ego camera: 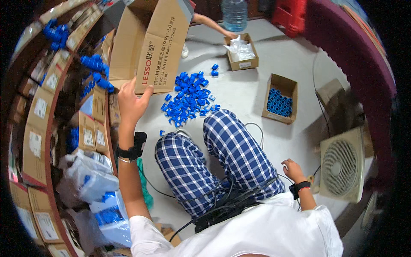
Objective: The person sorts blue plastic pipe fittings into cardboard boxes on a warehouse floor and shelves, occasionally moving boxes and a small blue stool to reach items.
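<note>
My left hand [133, 98] grips the lower edge of a large open cardboard box [160, 54], which stands tilted at the upper left and bears printed writing. Beside it on the floor lies a loose heap of blue plastic pipe fittings [189, 96], with two single fittings [214, 70] just above the heap. My right hand [292, 170] is held low at my right side, fingers apart and nothing in it. A smaller open cardboard box [267, 112] at the right holds blue ring-shaped fittings [278, 102] standing in rows.
Another person's hand [231, 34] reaches into a small box [244, 66] with clear plastic bags. Shelves with cartons [40, 131] and bagged fittings [109, 212] line the left. A box fan [341, 167] stands at the right, near cables. A large water bottle [234, 16] stands at the back.
</note>
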### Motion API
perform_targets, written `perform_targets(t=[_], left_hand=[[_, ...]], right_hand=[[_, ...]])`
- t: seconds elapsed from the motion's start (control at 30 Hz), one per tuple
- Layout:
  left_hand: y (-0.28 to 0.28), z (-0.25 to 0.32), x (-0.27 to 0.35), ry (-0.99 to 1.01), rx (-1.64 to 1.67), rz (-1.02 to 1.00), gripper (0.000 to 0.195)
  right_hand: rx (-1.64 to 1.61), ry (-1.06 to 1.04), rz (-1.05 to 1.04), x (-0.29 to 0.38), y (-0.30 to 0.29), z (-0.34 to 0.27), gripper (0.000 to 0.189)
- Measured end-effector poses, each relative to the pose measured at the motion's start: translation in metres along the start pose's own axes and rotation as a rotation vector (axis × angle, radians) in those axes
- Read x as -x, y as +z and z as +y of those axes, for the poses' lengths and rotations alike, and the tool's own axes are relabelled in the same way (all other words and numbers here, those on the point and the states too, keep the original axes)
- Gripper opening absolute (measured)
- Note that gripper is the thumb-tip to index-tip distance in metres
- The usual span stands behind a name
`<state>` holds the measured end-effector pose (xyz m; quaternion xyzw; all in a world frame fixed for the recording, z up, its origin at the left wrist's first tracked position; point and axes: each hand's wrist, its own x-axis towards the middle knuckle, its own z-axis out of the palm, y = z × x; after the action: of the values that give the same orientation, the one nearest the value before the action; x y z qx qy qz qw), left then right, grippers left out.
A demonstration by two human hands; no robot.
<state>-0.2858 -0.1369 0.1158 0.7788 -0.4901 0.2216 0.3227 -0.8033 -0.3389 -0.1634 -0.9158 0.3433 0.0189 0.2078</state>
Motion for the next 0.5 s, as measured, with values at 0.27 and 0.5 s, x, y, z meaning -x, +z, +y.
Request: perform_targets(t=[0.27, 0.5], left_hand=[[0.011, 0.046, -0.017, -0.189, 0.765, -0.295, 0.026], [0.074, 0.049, -0.031, -0.275, 0.988, -0.580, 0.029]], right_hand=[[-0.024, 0.290, -0.041, 0.089, 0.017, 0.006, 0.021], [-0.073, 0.463, -0.075, 0.134, 0.000, -0.019, 0.024]])
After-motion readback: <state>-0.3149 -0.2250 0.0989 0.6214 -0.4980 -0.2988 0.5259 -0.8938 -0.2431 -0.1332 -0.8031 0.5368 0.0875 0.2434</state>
